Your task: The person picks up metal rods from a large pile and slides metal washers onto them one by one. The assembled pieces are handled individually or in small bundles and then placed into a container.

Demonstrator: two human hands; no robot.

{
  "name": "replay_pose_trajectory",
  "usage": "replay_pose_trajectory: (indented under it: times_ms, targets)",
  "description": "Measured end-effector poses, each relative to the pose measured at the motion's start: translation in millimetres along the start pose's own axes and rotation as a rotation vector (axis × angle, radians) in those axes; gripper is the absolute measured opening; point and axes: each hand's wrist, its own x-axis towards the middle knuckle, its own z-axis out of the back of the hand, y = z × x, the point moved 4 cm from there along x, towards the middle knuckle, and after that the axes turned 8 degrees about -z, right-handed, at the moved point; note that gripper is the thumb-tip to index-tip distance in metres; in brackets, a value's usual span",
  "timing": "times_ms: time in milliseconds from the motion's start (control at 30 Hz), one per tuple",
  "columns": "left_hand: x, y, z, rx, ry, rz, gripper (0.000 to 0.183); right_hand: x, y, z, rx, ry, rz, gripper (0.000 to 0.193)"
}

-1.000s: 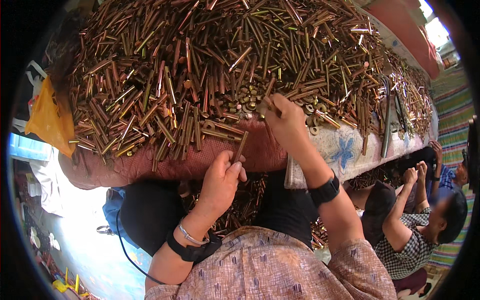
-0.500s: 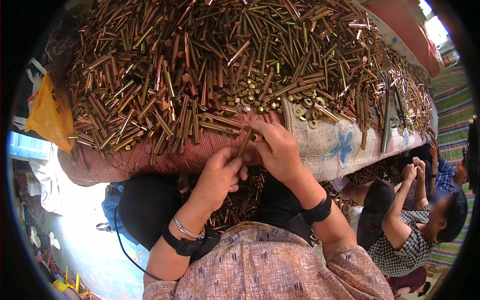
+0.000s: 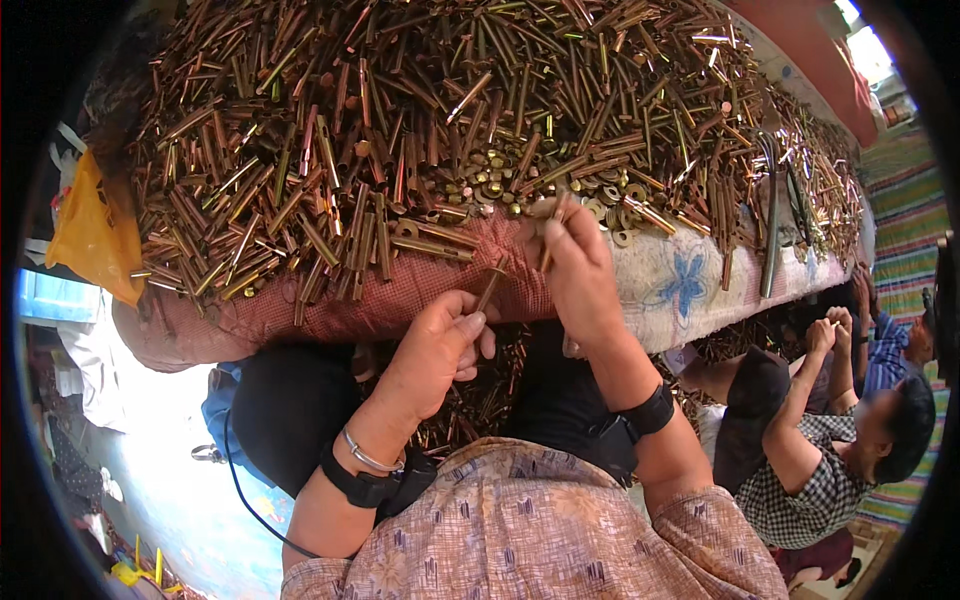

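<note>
My left hand (image 3: 445, 345) is closed around a metal bolt (image 3: 487, 290) near the front edge of the padded surface. The bolt tilts upward, and a flat washer-like ring (image 3: 497, 268) shows at its upper end. Apart from it, my right hand (image 3: 582, 270) reaches to the edge of a cluster of small brass-coloured nuts (image 3: 490, 180) and flat washers (image 3: 622, 238). Its fingertips are blurred, and something brass-coloured shows along the fingers; whether they grip anything is unclear. Around the cluster lies a big heap of metal tubes and bolts (image 3: 400, 90).
The heap rests on a red checked cloth (image 3: 390, 275) and a white cloth (image 3: 650, 290) with a blue flower. Metal tongs (image 3: 771, 230) lie at the right. A yellow plastic bag (image 3: 95, 230) hangs at left. Another person (image 3: 810, 460) works at the right.
My right hand has moved away from the bolt, up and to the right, to the nuts and washers. My left hand stays in place holding the bolt, whose upper end is now exposed.
</note>
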Motion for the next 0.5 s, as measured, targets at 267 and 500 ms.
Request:
replay_pose_trajectory:
  times_ms: [267, 500]
  targets:
    - [-0.7, -2.8, -5.3, 0.134, 0.014, -0.008, 0.013, 3.8, -10.8, -8.7, 0.778, 0.061, -0.284, 0.011]
    - [-0.4, -1.3, -2.1, 0.299, -0.002, -0.064, 0.014, -3.8, -17.2, -9.8, 0.644, 0.108, -0.427, 0.016]
